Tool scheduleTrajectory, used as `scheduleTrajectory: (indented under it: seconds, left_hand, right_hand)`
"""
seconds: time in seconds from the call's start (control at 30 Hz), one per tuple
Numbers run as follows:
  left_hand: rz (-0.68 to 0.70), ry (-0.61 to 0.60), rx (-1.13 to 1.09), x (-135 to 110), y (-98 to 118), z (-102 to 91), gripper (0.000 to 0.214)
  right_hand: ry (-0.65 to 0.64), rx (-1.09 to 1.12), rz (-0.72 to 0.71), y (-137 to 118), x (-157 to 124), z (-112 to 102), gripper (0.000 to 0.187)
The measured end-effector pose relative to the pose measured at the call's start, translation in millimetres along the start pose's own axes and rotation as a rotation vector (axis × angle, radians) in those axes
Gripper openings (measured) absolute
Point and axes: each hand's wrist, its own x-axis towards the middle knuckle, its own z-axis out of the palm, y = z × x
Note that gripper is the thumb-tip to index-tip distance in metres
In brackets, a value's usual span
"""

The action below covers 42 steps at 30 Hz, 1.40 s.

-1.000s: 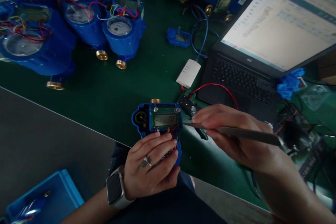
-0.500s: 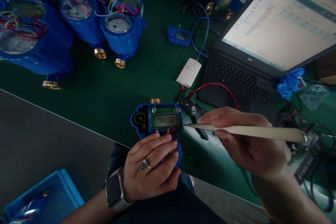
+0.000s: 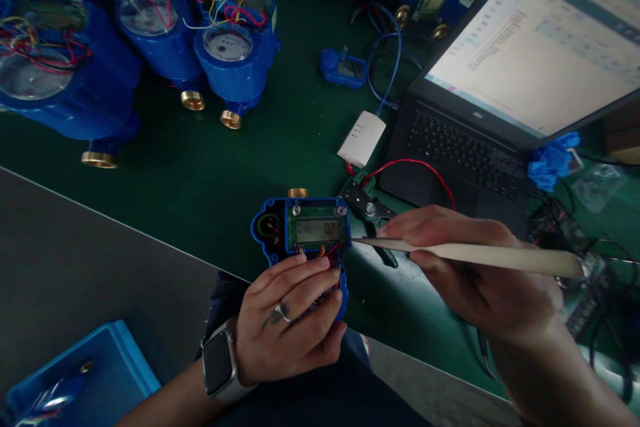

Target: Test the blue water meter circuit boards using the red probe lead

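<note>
A blue water meter (image 3: 259, 230) with its top uncovered lies at the table's front edge. Its lit-grey display (image 3: 317, 231) reads about 0.2, set in a green circuit board, with thin coloured wires below. My left hand (image 3: 287, 320), wearing a ring and a watch, is laid over the meter's lower half, its fingers across the wires, gripping the body. Between thumb and fingers of my right hand (image 3: 470, 267) are pale tweezers (image 3: 505, 258), held level. Their dark pointed tip is close to the right side of the meter; contact I cannot make out.
Green-handled pliers (image 3: 370, 208) lie just behind the tweezers, near a white box (image 3: 362, 139) with red and blue cables. A laptop (image 3: 465, 147) stands open at right. Several blue meters (image 3: 233, 73) stand at back left, and a blue bin (image 3: 120, 353) sits below the table.
The red light on the white box no longer shows. Hands, meter and tweezers keep their places, apart from a slight shift of the whole view.
</note>
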Motion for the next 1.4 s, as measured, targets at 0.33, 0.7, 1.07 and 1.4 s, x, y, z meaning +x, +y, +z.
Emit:
scheduleTrajectory:
  seconds: [0.33,0.7,1.07,1.4]
  left_hand:
    - [-0.048,-0.065,-0.062,26,1,-20.2,0.016]
    - [0.052,-0.248,-0.122,82,-24,8.5,0.019]
    - [0.095,-0.231,-0.056,82,-32,-7.0,0.018]
    - [0.127,-0.265,-0.077,84,-31,-6.9,0.016]
  right_hand:
    - [0.027,-0.143,-0.040,-7,1,2,0.010]
    - [0.071,-0.229,-0.159,-9,12,-4,0.007]
    - [-0.176,-0.722,0.620,59,-46,27,0.090]
    - [0.036,-0.580,0.499,18,-44,-22,0.062]
